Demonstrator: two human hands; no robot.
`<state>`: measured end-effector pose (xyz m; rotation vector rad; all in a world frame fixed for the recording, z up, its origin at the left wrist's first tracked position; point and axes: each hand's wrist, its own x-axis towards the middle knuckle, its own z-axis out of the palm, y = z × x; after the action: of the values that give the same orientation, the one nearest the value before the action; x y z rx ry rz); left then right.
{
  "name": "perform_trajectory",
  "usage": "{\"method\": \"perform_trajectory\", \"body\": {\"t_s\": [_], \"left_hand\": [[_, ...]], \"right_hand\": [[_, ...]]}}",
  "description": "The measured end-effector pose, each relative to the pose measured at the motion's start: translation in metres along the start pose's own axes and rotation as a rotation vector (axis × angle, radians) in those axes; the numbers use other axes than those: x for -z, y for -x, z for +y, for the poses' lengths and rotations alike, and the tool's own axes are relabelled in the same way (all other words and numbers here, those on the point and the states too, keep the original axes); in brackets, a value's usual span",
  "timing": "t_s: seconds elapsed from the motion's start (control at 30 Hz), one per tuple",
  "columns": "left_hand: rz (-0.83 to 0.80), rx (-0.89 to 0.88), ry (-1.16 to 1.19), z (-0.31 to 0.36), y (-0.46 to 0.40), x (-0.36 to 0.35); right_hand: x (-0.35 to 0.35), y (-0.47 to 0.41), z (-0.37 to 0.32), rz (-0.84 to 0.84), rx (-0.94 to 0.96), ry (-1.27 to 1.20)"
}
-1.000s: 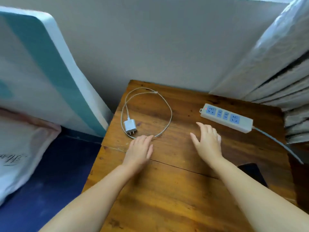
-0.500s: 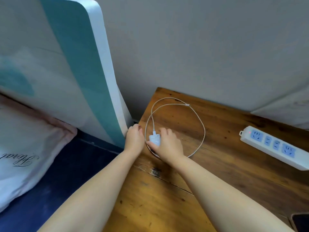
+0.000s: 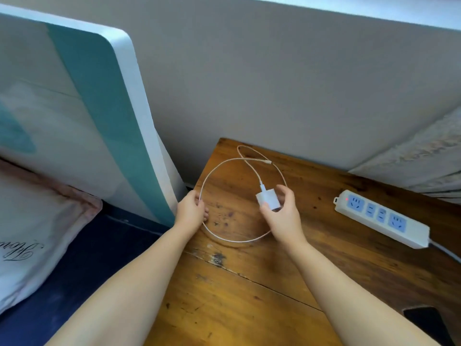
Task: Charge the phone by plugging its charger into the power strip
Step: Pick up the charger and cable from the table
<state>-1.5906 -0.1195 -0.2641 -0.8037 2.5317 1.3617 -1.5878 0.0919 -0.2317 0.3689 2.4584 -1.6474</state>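
Observation:
My right hand (image 3: 282,213) grips the white charger plug (image 3: 268,199), lifted a little above the wooden table (image 3: 249,295). Its white cable (image 3: 239,242) lies in a loop on the wood, with the free connector end (image 3: 267,161) near the back edge. My left hand (image 3: 190,212) pinches the loop's left side at the table's left edge. The white power strip (image 3: 381,218) with blue sockets and a lit red light lies to the right, its cord running off to the right. A dark phone (image 3: 427,320) shows only as a corner at the lower right.
A padded white and teal headboard (image 3: 99,108) leans against the grey wall just left of the table. A pillow (image 3: 32,233) and dark blue sheet (image 3: 99,258) lie at the lower left. Pale curtain fabric (image 3: 424,158) hangs at the right behind the power strip.
My right hand has lifted the charger plug and carried it right, toward the power strip. My left hand has taken hold of the cable loop. The cable loop has shifted.

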Motion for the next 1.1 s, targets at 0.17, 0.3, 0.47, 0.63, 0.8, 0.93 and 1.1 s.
{"method": "perform_trajectory", "body": {"t_s": [0.17, 0.3, 0.47, 0.63, 0.8, 0.93, 1.1], "left_hand": [[-0.067, 0.078, 0.313, 0.024, 0.029, -0.01], [-0.086, 0.057, 0.28, 0.054, 0.057, -0.041], [0.003, 0.028, 0.262, 0.066, 0.078, -0.072], [0.0, -0.056, 0.26, 0.073, 0.086, -0.086], [-0.038, 0.037, 0.461, 0.092, 0.089, -0.091], [-0.215, 0.105, 0.596, 0.108, 0.093, -0.094], [-0.443, 0.007, 0.579, 0.105, 0.104, -0.103]], "right_hand": [[0.091, -0.007, -0.012, 0.284, -0.288, -0.822], [0.166, 0.006, -0.02, 0.334, -0.314, -1.334], [0.231, 0.02, -0.016, 0.316, -0.209, -1.583], [0.26, 0.03, -0.006, 0.319, -0.093, -1.794], [0.277, 0.019, 0.01, 0.338, -0.276, -1.577], [0.286, 0.001, 0.013, 0.059, -0.589, -0.446], [0.283, -0.027, 0.008, -0.184, -0.427, 0.751]]}}
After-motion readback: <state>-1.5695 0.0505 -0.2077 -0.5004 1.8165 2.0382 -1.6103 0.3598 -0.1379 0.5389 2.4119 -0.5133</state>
